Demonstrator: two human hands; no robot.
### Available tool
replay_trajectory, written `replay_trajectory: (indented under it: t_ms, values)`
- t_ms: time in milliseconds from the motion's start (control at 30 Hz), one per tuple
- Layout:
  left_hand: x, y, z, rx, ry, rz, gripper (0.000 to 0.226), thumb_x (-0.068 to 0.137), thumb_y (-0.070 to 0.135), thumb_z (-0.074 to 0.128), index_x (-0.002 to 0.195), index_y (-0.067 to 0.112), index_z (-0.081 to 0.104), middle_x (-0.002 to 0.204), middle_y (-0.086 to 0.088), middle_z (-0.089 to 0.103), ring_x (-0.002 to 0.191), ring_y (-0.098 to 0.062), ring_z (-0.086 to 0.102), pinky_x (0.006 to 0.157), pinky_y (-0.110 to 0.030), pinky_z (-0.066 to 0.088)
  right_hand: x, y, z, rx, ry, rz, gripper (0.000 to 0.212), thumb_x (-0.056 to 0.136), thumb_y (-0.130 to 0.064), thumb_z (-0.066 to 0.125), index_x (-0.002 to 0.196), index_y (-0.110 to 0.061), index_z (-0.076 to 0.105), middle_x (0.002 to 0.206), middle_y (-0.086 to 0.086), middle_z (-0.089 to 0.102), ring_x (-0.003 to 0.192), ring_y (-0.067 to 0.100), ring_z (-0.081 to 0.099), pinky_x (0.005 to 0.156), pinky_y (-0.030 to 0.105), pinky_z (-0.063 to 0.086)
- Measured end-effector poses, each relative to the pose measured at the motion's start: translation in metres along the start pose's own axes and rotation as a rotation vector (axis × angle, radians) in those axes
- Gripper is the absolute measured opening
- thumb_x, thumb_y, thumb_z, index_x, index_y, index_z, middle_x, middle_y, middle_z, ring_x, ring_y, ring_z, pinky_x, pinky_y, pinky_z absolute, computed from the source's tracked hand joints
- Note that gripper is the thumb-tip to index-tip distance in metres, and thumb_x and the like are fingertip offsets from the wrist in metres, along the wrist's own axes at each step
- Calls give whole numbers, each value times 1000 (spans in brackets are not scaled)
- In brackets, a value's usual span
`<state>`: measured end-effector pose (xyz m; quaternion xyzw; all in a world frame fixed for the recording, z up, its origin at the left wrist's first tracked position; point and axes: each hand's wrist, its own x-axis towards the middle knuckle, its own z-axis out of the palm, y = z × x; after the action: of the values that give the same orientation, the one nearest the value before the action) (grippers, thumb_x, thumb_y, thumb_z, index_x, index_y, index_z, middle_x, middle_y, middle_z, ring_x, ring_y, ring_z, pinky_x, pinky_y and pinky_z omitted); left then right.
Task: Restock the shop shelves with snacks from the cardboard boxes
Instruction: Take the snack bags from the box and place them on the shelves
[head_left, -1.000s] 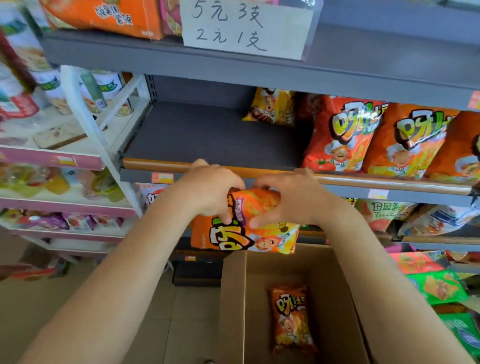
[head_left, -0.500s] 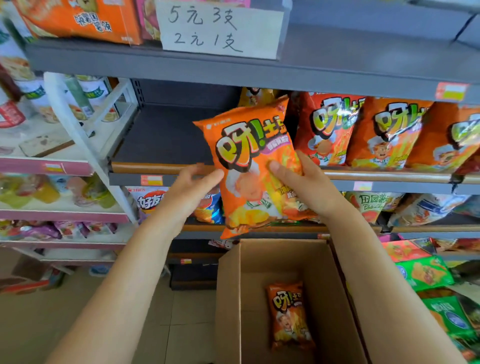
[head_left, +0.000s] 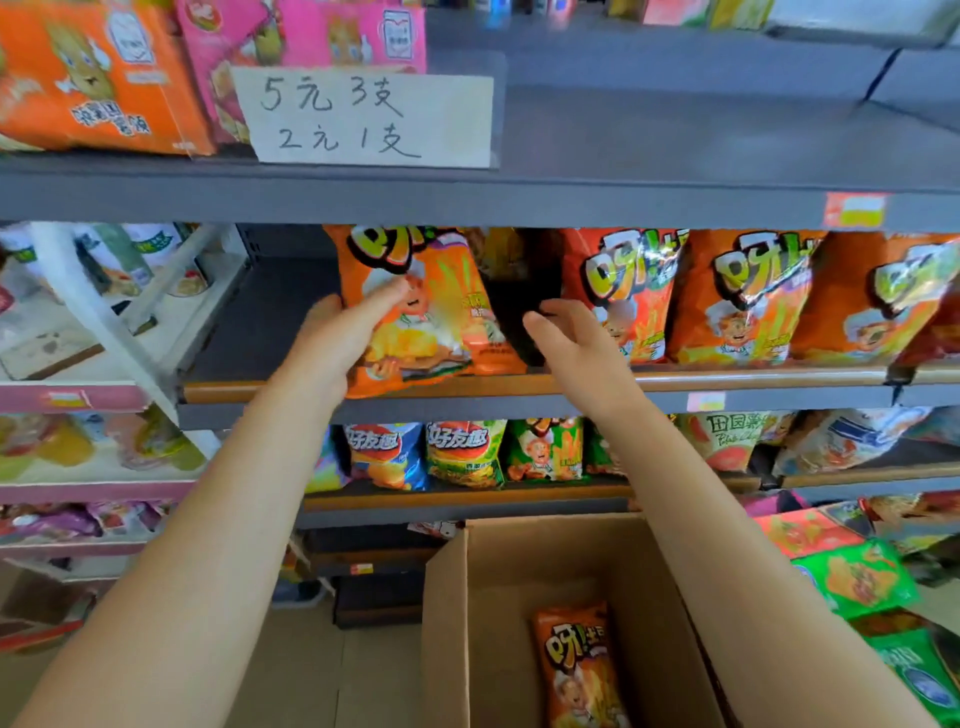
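An orange snack bag (head_left: 441, 317) stands upright at the front edge of the grey middle shelf (head_left: 260, 322). My left hand (head_left: 332, 343) grips its left side, thumb across the front. My right hand (head_left: 571, 343) hovers just right of the bag with relaxed fingers and holds nothing. A row of matching orange bags (head_left: 743, 296) fills the shelf to the right. Below my arms stands an open cardboard box (head_left: 447, 623) with one more orange bag (head_left: 576, 670) lying at its bottom.
A handwritten price sign (head_left: 363, 119) hangs on the shelf above. Blue and green chip bags (head_left: 462, 452) line the lower shelf. A white rack (head_left: 104, 322) with cups stands at the left. Green packets (head_left: 857, 577) lie at the lower right.
The orange bag went up from the box onto the middle shelf. My left hand has taken hold of its left side, and my right hand has let go and drawn off to the right.
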<state>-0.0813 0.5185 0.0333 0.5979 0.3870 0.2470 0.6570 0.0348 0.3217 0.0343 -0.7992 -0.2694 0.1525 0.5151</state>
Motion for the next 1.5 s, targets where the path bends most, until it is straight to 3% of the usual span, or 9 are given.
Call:
replay_trajectory:
  t_ms: [100,233,533,767,900,1033,1133,1333,1500]
  values:
    - [27,5,15,-10,-34,63,43,80,27,81,118,18,64,93,1,74,70,-10,72,48,-20,52,14,7,-4,30,-85,-29,56,98,-37,58,149,-25,38,146,-3,46,125,11,49,102,32,44]
    - [54,1,49,-5,-167,96,63,66,20,85,122,27,58,109,0,73,100,-21,72,78,-34,59,31,17,-8,168,-59,56,68,97,-27,60,155,-27,26,156,2,36,141,14,37,97,26,36]
    - [100,-15,113,208,-269,138,66,83,24,79,140,29,46,131,4,62,119,-16,59,106,-40,47,60,39,-32,217,125,99,54,96,-22,60,146,-26,40,134,-7,60,120,10,57,90,22,48]
    - [75,-10,110,412,-6,210,84,72,50,80,143,30,41,133,3,56,121,-18,55,100,-38,49,52,36,-29,194,78,64,51,97,-16,57,146,-22,41,130,-5,61,118,7,57,80,10,46]
    - [-11,-38,94,214,80,427,17,90,20,64,107,19,64,89,-2,66,77,-12,64,69,-27,55,17,56,-23,285,40,69,24,98,-4,46,105,-9,68,89,13,74,79,24,72,77,33,60]
    - [-64,-125,91,303,-120,191,15,94,16,61,82,20,69,63,5,65,60,-9,60,62,-30,52,-34,118,5,289,-60,294,27,100,-4,45,88,-7,69,74,16,71,62,25,66,63,33,57]
    - [-66,-216,83,616,-99,32,14,91,20,62,103,23,67,100,3,67,96,-16,64,85,-35,51,-61,202,28,211,-72,598,25,100,-12,48,86,-11,68,82,14,71,63,21,65,61,31,55]
    - [-96,-356,77,773,-98,-374,79,91,23,68,155,15,24,152,-12,40,137,-32,42,111,-43,38,-115,367,66,-106,-181,1005,30,101,-20,51,122,-1,61,125,17,63,119,32,57,98,33,44]
    - [-118,-421,68,834,0,-477,47,91,26,62,133,12,46,125,-17,61,111,-40,61,92,-50,51,-155,454,85,-298,-260,1102,54,99,-31,56,144,-5,44,150,14,43,139,31,40,112,32,33]
